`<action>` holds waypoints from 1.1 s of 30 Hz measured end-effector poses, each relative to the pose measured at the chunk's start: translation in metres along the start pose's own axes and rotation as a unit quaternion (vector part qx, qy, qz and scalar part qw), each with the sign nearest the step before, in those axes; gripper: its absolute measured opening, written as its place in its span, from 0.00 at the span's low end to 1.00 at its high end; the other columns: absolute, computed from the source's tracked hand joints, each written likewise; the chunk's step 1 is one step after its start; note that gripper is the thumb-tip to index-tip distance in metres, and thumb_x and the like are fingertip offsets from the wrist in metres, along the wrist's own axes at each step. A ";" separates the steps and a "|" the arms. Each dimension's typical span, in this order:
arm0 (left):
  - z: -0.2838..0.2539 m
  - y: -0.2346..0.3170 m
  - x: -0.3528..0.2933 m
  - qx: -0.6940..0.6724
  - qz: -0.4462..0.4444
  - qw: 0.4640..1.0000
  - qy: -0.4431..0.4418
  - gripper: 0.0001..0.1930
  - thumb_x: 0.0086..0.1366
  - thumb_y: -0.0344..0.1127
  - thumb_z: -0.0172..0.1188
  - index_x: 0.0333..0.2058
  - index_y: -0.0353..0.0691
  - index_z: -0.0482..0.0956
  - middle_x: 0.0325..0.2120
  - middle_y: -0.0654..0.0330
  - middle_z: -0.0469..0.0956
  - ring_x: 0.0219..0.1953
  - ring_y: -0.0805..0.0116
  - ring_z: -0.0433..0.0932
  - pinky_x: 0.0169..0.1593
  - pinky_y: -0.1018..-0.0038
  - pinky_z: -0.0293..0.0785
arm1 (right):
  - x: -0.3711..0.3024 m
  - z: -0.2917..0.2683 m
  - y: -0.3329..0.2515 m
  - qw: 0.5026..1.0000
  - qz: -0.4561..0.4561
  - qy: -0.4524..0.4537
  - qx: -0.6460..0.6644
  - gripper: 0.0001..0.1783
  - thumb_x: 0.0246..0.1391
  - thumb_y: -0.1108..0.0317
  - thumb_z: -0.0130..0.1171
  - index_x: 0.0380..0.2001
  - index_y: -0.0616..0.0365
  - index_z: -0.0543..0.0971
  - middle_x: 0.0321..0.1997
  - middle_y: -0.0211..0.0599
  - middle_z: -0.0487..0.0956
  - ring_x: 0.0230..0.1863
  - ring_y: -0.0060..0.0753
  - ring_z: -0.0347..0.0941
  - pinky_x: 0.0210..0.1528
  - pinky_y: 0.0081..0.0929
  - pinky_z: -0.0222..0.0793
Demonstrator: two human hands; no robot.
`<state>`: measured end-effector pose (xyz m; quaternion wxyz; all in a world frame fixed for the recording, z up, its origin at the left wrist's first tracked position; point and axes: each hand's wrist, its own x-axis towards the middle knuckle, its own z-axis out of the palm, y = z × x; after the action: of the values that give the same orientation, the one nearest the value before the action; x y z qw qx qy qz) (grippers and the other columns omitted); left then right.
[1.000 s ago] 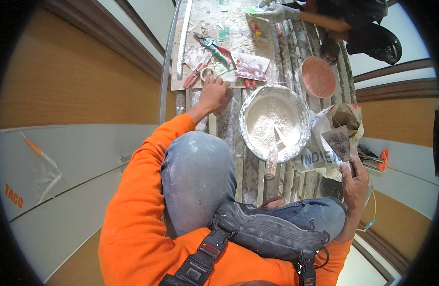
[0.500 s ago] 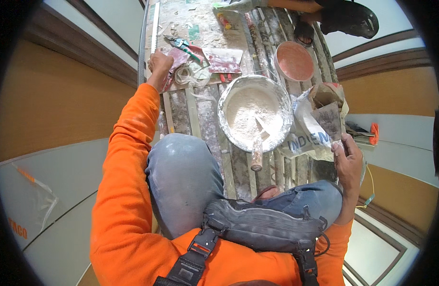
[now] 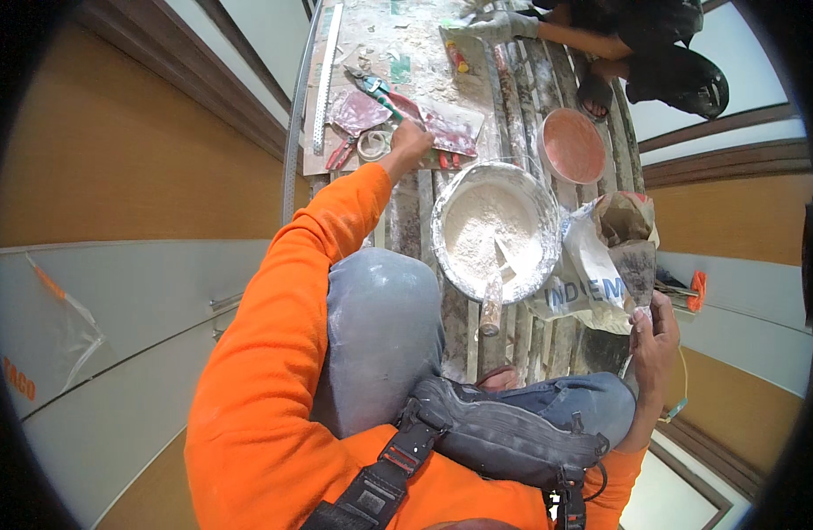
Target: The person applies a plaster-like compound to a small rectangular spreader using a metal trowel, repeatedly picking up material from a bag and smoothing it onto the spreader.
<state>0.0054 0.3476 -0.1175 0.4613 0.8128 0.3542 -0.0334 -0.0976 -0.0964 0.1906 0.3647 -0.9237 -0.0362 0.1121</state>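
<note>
My left hand (image 3: 410, 141) reaches over a board of tools, its fingers curled at the near-left edge of a broad, red-stained scraper (image 3: 457, 130). Whether they grip that scraper is hidden. Beside it lie tin snips (image 3: 371, 86), a second pink-smeared scraper (image 3: 360, 113) and a roll of tape (image 3: 374, 146). Low on the right, my right hand (image 3: 656, 336) is closed on a wide putty knife (image 3: 636, 263), its grey blade upright against the open paper bag (image 3: 592, 238). Between my hands stands a bucket (image 3: 548, 190) of pale powder, with a trowel (image 3: 492, 305) leaning in it.
A tub of reddish paste (image 3: 574, 146) sits beyond the bag. At the far right, another person's gloved hand (image 3: 495, 28) works on the slatted platform (image 3: 406, 208). A perforated metal strip (image 3: 329, 79) lies at the left, near a tan-and-white wall (image 3: 141, 159).
My left hand has moved right, from the second scraper and metal strip to the broad scraper. My right hand keeps the putty knife by the bag. The view has shifted slightly.
</note>
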 end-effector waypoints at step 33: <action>0.175 0.212 -0.296 -0.286 0.185 0.863 -0.372 0.15 0.62 0.31 0.59 0.48 0.37 0.76 0.40 0.62 0.79 0.39 0.71 0.77 0.40 0.72 0.76 | 0.000 -0.005 0.079 0.987 -0.076 0.093 -0.104 0.21 0.62 0.67 0.45 0.57 0.47 0.76 0.35 0.57 0.79 0.39 0.59 0.76 0.43 0.47 0.72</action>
<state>-0.0392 -0.0172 0.0494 0.7690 0.6226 -0.0066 -0.1448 -0.0977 -0.1571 0.1401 0.2754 -0.9576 -0.0841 -0.0065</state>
